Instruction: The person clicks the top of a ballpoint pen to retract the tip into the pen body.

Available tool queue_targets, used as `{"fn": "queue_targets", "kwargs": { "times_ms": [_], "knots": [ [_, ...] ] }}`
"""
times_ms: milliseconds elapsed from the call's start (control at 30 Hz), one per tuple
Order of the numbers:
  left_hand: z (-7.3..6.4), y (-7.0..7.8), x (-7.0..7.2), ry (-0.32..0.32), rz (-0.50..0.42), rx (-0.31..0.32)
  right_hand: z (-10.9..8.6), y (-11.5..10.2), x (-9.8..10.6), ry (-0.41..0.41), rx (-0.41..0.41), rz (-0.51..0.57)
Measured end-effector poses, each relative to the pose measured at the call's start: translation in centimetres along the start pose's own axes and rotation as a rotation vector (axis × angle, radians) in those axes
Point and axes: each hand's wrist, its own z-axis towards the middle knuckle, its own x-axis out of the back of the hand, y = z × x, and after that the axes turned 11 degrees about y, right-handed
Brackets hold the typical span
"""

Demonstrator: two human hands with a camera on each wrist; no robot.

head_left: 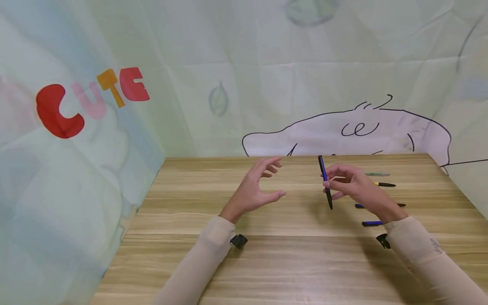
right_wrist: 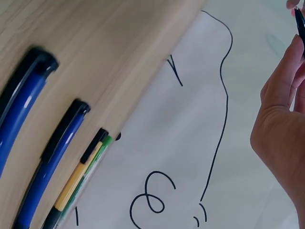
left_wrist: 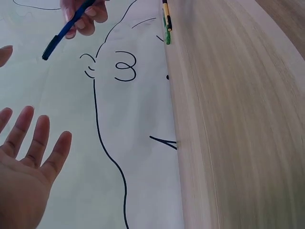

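Note:
A blue pen [head_left: 325, 177] with black ends is pinched between the thumb and fingers of my right hand [head_left: 352, 184], held tilted above the table. In the left wrist view the same blue pen [left_wrist: 66, 31] shows against the wall cloth. My left hand [head_left: 253, 188] hovers to the left of it, fingers spread and thumb apart, with nothing in it. From the left wrist, the palm of the left hand [left_wrist: 26, 176] faces the camera. Only a dark end of the held pen [right_wrist: 299, 21] appears at the right wrist view's edge.
On the table's right lie several pens in a column: a green one [head_left: 377, 174], a yellow and black one [head_left: 386, 184], a blue one [head_left: 400, 205] and another blue one [head_left: 370, 223]. My right forearm partly covers them. A printed cloth [head_left: 228, 42] hangs behind the wooden table [head_left: 274, 262].

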Motion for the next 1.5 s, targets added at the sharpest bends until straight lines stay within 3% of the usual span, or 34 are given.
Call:
{"fn": "queue_targets", "kwargs": {
  "times_ms": [367,867,1233,1500],
  "knots": [
    [0.7,0.4,-1.5,-0.026,-0.023,0.014,0.2,-1.4,-1.8,-0.015,-0.003,0.066],
    [1.2,0.7,-3.6,-0.076,-0.066,0.051,0.3,-1.7,-3.9,-0.054,-0.014,0.159],
    [1.4,0.8,-4.2,-0.085,-0.057,0.030,0.3,-1.8,-5.1,-0.094,0.008,0.285],
    [1.5,0.8,-4.3,-0.095,-0.066,0.027,0.3,-2.0,-5.7,-0.096,-0.020,0.342]
  ]
}}
